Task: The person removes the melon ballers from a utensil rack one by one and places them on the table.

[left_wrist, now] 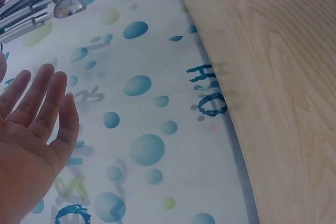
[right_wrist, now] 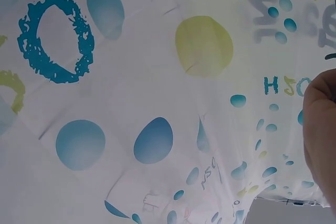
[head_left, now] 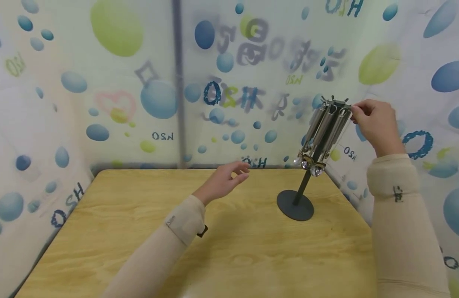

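A dark stand (head_left: 295, 205) with a round base and a slanting post stands at the right of the table in the head view. Several metal spoons (head_left: 320, 128) hang close together from the hooks at its top, their shiny bowls lowest. My right hand (head_left: 376, 124) is at the outer hook, thumb and forefinger pinching the top end of a spoon. In the right wrist view only the edge of that hand (right_wrist: 320, 129) shows. Left of the stand, my left hand (head_left: 225, 180) is held over the table, fingers loosely extended, holding nothing; its palm shows in the left wrist view.
The wooden table (head_left: 140, 231) reaches back to a pale curtain (head_left: 140, 145) printed with blue and green drops and letters. The curtain also closes in both sides, near the right arm. A dark band (head_left: 202, 231) shows at the left sleeve's cuff.
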The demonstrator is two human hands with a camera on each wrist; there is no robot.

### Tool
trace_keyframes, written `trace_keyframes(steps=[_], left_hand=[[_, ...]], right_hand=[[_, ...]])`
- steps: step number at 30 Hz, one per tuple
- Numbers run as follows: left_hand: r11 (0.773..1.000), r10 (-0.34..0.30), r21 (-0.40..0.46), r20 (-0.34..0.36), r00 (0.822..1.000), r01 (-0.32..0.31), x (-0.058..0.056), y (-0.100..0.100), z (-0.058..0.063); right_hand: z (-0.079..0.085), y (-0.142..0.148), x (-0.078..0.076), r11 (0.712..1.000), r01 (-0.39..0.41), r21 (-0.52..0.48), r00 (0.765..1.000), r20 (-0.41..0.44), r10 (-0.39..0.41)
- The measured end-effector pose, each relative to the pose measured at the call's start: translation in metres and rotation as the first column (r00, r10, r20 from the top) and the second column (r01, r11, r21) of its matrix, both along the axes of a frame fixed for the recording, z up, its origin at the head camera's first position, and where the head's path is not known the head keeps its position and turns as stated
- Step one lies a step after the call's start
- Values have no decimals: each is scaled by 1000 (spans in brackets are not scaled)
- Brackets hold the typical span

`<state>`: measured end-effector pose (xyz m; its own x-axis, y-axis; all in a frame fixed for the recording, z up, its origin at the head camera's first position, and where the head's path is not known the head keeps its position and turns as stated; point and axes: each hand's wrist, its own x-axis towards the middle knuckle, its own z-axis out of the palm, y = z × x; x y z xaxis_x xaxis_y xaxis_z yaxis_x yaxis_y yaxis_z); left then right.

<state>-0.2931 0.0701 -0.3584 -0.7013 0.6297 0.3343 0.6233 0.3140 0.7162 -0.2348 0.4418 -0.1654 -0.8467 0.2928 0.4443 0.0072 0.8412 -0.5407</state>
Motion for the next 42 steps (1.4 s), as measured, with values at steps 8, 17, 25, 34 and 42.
trace_keyframes(steps=[8,17,25,34,42], left_hand=[[1000,-17,15,-16,1000,17,0,12,2],[999,-29,24,-24,999,29,-3,23,8],[999,-41,18,-47,998,41,-7,34,9],[999,-22,36,-66,998,24,-8,47,12],[998,-2,69,-100,995,9,-11,62,18]], right_hand=[[-3,-2,-1,1000,22,3,1000,-17,-22],[-1,-3,-2,999,33,-18,999,10,-33],[-2,-4,-3,999,45,-30,999,4,-45],[-1,-4,0,999,36,-16,999,-20,-37],[-2,-5,-3,998,41,-36,999,-16,-42]])
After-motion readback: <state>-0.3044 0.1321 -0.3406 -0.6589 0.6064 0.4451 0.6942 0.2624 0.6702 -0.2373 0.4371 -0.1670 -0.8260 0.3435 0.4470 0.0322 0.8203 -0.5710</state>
